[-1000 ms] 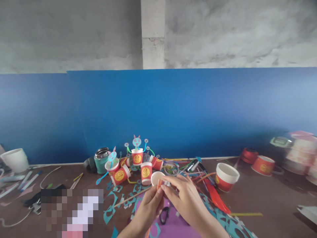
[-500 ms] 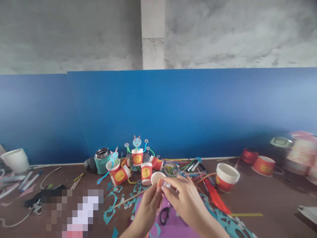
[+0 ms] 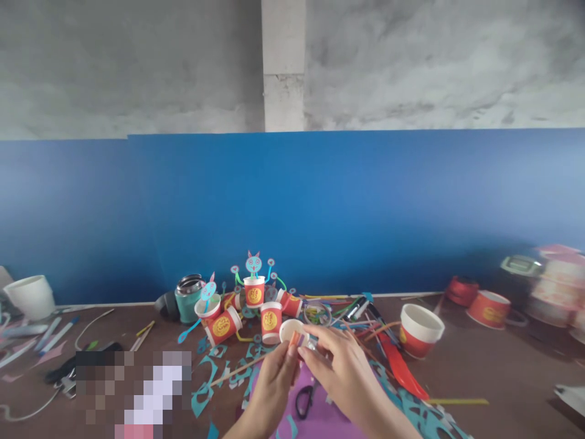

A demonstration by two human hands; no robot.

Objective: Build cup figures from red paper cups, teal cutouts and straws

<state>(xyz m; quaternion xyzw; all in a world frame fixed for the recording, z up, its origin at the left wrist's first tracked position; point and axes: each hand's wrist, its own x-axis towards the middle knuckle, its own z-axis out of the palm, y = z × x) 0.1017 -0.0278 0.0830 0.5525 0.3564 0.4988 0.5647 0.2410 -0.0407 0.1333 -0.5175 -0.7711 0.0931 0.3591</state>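
Observation:
My left hand pinches a small orange piece with a purplish edge between thumb and fingertips; its exact kind is too small to tell. My right hand is curled right beside it, thumb close to the piece. Something pale and shiny shows under its fingers, mostly hidden. Just behind the fingertips lies a white-rimmed paper cup, its mouth facing me. Below the hands, black-handled scissors rest on a purple sheet.
Red paper cups, one with a blue cat-faced figure, stand behind. Blue paper scraps are strewn around. Farther right are a white-and-red bowl, a red strip and markers. A teal flask stands left, before a blue partition.
The orange piece has turned slightly between the fingers and shows more of its purplish edge. Both hands stay almost in place; the whole view has shifted a little.

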